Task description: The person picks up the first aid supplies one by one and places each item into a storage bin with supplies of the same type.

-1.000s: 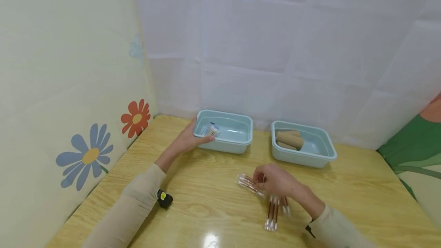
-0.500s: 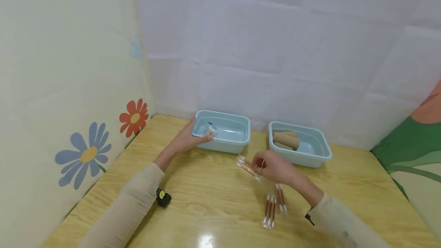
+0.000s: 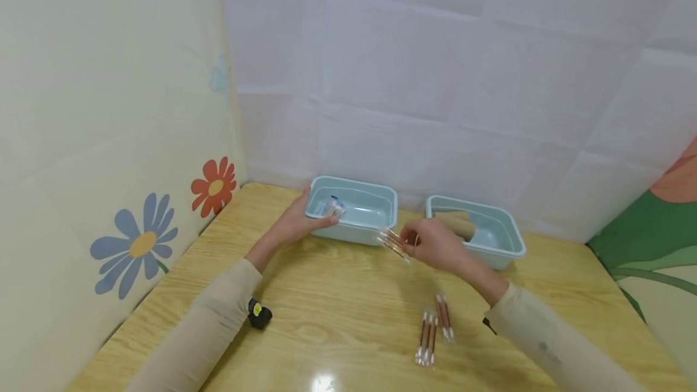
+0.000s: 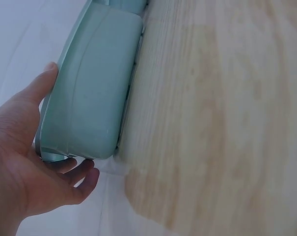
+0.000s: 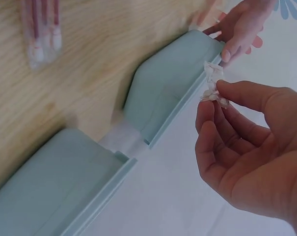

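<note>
Risen from the tabletop [image 3: 327,295], one packet of brown swabs [image 3: 392,243] had come closer to the left bin [image 3: 351,233]. The right hand [image 3: 438,245] pinched it, thumb against fingertips; the left hand [image 3: 296,220] gripped the bin's left end, thumb over the rim. The packet hung near the bin's near right corner, its long axis slanting from far left to near right.

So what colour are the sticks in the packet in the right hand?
The sticks are reddish brown; the head view shows them best.
</note>
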Demonstrator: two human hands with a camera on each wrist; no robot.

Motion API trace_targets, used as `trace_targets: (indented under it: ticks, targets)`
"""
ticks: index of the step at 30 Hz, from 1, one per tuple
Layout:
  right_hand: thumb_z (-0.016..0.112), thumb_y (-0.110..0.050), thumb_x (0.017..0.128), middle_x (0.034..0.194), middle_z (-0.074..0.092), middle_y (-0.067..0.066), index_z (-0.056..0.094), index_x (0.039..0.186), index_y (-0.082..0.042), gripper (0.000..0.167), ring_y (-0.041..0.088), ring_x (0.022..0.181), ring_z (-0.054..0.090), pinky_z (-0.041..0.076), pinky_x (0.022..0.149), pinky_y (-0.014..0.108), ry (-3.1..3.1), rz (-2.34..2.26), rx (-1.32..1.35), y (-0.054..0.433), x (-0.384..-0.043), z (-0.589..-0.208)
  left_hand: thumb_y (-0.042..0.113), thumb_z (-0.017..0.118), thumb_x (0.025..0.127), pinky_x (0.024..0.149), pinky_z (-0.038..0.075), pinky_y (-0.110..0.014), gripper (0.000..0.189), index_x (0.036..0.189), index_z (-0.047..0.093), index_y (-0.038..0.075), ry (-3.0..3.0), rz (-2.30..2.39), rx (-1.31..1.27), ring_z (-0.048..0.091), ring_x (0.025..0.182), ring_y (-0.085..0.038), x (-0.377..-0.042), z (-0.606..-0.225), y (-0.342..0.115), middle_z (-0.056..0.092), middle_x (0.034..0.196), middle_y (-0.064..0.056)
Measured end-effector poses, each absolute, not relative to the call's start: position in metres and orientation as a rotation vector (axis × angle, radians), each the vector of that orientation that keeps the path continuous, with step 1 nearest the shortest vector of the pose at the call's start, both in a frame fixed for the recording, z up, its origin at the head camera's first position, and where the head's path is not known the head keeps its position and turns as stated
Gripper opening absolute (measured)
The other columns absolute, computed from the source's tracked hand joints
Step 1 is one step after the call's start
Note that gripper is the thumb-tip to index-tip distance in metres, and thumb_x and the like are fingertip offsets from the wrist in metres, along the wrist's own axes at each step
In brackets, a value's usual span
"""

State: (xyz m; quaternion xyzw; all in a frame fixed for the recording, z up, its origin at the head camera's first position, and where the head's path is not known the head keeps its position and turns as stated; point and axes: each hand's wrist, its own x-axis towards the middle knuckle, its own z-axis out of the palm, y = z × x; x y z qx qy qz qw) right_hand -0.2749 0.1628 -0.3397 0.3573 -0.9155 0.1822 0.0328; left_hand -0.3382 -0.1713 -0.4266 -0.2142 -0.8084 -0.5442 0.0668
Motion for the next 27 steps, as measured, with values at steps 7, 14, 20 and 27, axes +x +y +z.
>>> trace_targets:
  ticks: [7, 14, 20, 27]
  targets:
    - [0.073, -0.016, 0.096, 0.085, 0.066, -0.004, 0.073, 0.101, -0.008, 0.009, 0.012, 0.076, 0.062, 0.053, 0.068, 0.034, -2.863, 0.72, 1.011, 0.158, -0.287, -0.333, 0.028, 0.085, 0.087, 0.107, 0.036, -0.062, 0.097, 0.158, 0.023, 0.008, -2.43, -1.631, -0.628, 0.046, 0.131, -0.046, -0.335, -0.424, -0.17, 0.045, 0.146, -0.026]
    - [0.074, -0.01, 0.094, 0.092, 0.069, 0.006, 0.071, 0.106, 0.0, 0.016, 0.02, 0.083, 0.065, 0.057, 0.074, 0.039, -2.823, 1.205, 0.815, 0.146, -0.303, -0.335, 0.027, 0.086, 0.085, 0.107, 0.034, -0.063, 0.096, 0.157, 0.025, 0.006, -2.412, -1.628, -0.639, 0.047, 0.128, -0.046, -0.34, -0.425, -0.171, 0.047, 0.143, -0.027]
    - [0.073, -0.008, 0.095, 0.093, 0.069, 0.012, 0.067, 0.108, 0.006, 0.02, 0.02, 0.079, 0.066, 0.058, 0.076, 0.04, -2.73, 1.715, 0.524, 0.135, -0.321, -0.34, 0.025, 0.085, 0.086, 0.107, 0.035, -0.063, 0.097, 0.157, 0.023, 0.005, -2.408, -1.636, -0.643, 0.047, 0.128, -0.047, -0.34, -0.427, -0.171, 0.046, 0.143, -0.027]
    - [0.072, -0.003, 0.093, 0.093, 0.065, 0.012, 0.063, 0.113, 0.011, 0.026, 0.015, 0.073, 0.063, 0.058, 0.073, 0.032, -2.649, 1.878, 0.276, 0.127, -0.339, -0.35, 0.024, 0.084, 0.087, 0.106, 0.037, -0.063, 0.095, 0.158, 0.023, 0.007, -2.41, -1.621, -0.673, 0.047, 0.129, -0.045, -0.339, -0.426, -0.163, 0.045, 0.145, -0.026]
